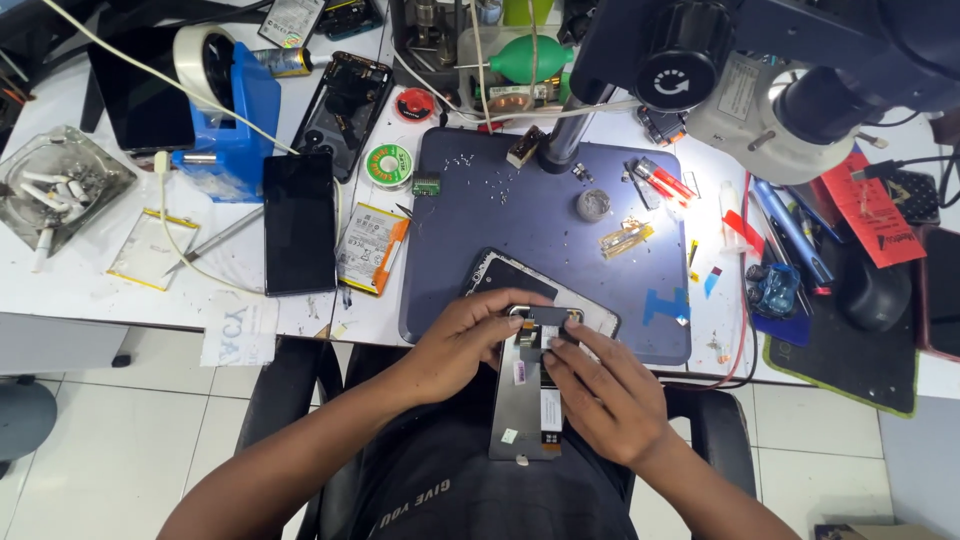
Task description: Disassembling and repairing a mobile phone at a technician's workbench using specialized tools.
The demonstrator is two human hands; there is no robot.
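My left hand (462, 338) and my right hand (605, 390) meet over a grey phone screen panel (525, 420) that sticks out past the front edge of the dark blue work mat (520, 210). Fingers of both hands pinch a small dark part at the panel's top end, beside an opened phone frame (510, 275) lying on the mat. The left thumb and forefinger press on the part from the left; the right fingers hold it from the right.
A microscope head (790, 70) hangs over the mat's right side. A black phone (299, 222), a battery (371, 247), a blue tape dispenser (235, 110), an ashtray (55, 190), screws, pens and tools (790, 240) crowd the white table.
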